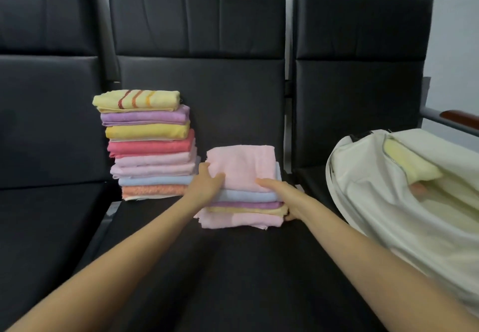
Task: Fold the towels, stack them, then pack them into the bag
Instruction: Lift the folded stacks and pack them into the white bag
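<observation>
While both hands bracket the short stack (243, 197) of folded towels on the middle seat (233, 267), the step in hand looks like squaring it or lifting it toward the bag. The left hand (207, 180) lies with fingers nearly straight over the left edge of the pink top towel (242, 167). The right hand (287, 198) rests fingers flat on that towel's near right corner while its thumb side wraps down the stack's right flank, seemingly toward the bottom layer; whether it truly grips I cannot tell. To lift cleanly, I would slide both sets of fingers under the lowest pink towel and press the top down lightly, since the layers are uneven and the bottom one sticks out in front.

A taller stack (150, 145) stands just beside on the left, leaning slightly right, its lower towels near the left hand; a nudge could topple it. The white bag (388, 189) lies on the right seat, its mouth open toward the back with a pale yellow towel (407, 163) already inside. Open black seat lies toward the viewer, so drawing the stack back, then right, seems the freest path.
</observation>
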The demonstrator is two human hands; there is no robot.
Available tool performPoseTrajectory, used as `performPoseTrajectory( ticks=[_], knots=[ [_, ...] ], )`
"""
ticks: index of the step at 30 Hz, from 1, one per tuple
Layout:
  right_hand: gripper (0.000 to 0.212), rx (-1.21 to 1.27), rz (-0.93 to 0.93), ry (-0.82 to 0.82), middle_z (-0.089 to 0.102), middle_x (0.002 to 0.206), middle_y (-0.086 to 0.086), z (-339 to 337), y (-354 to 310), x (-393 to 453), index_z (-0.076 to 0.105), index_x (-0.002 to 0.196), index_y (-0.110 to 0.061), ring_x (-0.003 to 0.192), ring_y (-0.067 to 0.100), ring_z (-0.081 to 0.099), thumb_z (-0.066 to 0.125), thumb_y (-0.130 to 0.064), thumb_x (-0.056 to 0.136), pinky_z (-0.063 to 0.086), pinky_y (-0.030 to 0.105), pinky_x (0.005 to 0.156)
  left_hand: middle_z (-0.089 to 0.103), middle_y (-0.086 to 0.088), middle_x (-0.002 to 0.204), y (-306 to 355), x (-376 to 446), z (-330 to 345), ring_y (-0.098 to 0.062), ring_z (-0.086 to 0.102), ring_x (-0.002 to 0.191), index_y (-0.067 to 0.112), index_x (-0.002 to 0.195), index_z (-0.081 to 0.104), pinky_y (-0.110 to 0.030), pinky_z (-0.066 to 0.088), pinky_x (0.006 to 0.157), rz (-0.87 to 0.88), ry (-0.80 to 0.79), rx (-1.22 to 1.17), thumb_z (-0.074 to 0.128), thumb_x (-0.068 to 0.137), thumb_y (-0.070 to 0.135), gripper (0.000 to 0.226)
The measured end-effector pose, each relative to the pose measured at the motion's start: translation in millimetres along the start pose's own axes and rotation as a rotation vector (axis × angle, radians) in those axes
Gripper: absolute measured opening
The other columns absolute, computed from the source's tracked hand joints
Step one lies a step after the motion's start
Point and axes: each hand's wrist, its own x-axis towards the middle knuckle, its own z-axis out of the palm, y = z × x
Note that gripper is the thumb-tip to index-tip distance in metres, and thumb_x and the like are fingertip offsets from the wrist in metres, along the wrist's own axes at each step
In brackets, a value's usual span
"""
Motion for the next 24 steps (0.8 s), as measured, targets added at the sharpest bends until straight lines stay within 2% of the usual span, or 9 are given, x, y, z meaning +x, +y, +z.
performPoseTrajectory(
  ticks=[3,6,9,12,14,17,20,22,24],
  knots=[
    [0.087,-0.007,-0.012,-0.049,0.056,0.111,0.008,6.9,21.3,-16.0,0.039,0.138,-0.019,0.099,0.026,0.058,0.075,-0.06,0.069,0.047,0.049,0.097,0.04,-0.019,0.145,-8.4,-31.4,-17.8,-0.036,0.043,0.129,0.007,0.147,0.02,-0.038,0.035,0.1,0.005,-0.033,0.026,0.05,0.098,0.03,0.062],
    [0.098,-0.028,-0.057,-0.113,0.056,0.12,0.009,29.9,32.0,-32.8,0.037,0.14,-0.018,0.107,0.027,0.059,0.076,-0.063,0.062,0.048,0.048,0.098,0.043,-0.013,0.137,-20.9,-56.8,-49.2,-0.034,0.048,0.12,0.011,0.146,0.02,-0.043,0.048,0.087,-0.076,-0.059,-0.017,0.054,0.095,0.033,0.065],
    [0.112,-0.102,-0.028,-0.21,0.057,0.123,0.011,58.3,24.2,-42.6,0.04,0.139,-0.018,0.109,0.028,0.059,0.079,-0.066,0.045,0.049,0.048,0.097,0.046,-0.008,0.124,-41.4,-71.8,-82.1,-0.025,0.049,0.103,0.011,0.139,0.026,-0.036,0.045,0.076,-0.14,-0.042,-0.017,0.057,0.093,0.036,0.061],
    [0.11,-0.239,-0.024,-0.233,0.048,0.138,0.013,77.1,-8.5,-57.1,0.036,0.144,-0.016,0.122,0.032,0.051,0.079,-0.068,0.057,0.042,0.047,0.102,0.044,-0.011,0.129,-55.4,-76.4,-113.4,-0.027,0.052,0.108,0.011,0.139,0.031,-0.033,0.045,0.08,-0.159,-0.005,0.028,0.063,0.09,0.039,0.065],
    [0.113,-0.302,-0.192,-0.087,0.036,0.151,0.013,86.1,-44.8,-60.3,0.024,0.151,-0.012,0.135,0.032,0.04,0.07,-0.071,0.067,0.037,0.041,0.107,0.033,-0.013,0.14,-57.4,-72.0,-136.8,-0.026,0.047,0.116,0.013,0.142,0.031,-0.03,0.04,0.085,-0.107,0.064,0.065,0.064,0.089,0.038,0.067],
    [0.084,-0.187,-0.463,0.11,0.051,0.137,0.009,102.5,-105.3,-54.2,0.044,0.14,-0.006,0.126,0.027,0.05,0.059,-0.065,0.082,0.044,0.039,0.101,0.029,-0.014,0.144,-52.9,-51.2,-176.4,-0.03,0.04,0.129,0.018,0.144,0.032,-0.038,0.037,0.103,0.006,0.229,0.054,0.057,0.092,0.037,0.061],
    [0.037,0.008,-0.522,0.078,0.062,0.116,0.013,126.5,-157.9,-33.2,0.058,0.11,-0.008,0.104,0.025,0.061,0.058,-0.04,0.094,0.052,0.031,0.081,0.03,-0.014,0.147,-46.2,-15.9,-213.2,-0.032,0.033,0.135,0.021,0.143,0.038,-0.041,0.028,0.11,0.118,0.404,0.076,0.051,0.095,0.034,0.052],
    [0.034,0.074,-0.498,0.022,0.064,0.106,0.013,144.6,-184.0,-17.2,0.057,0.11,-0.005,0.092,0.022,0.063,0.059,-0.035,0.093,0.053,0.028,0.077,0.025,-0.012,0.154,-38.7,8.3,-230.9,-0.031,0.023,0.142,0.022,0.147,0.036,-0.043,0.024,0.113,0.181,0.447,0.142,0.046,0.097,0.034,0.052],
    [0.042,0.126,-0.431,-0.099,0.062,0.103,0.007,161.0,-200.0,-3.8,0.056,0.121,-0.009,0.096,0.021,0.064,0.061,-0.039,0.091,0.054,0.033,0.089,0.016,-0.009,0.16,-32.9,31.7,-240.5,-0.028,0.01,0.147,0.025,0.15,0.031,-0.045,0.02,0.116,0.218,0.434,0.211,0.042,0.099,0.037,0.053]
  ],
)
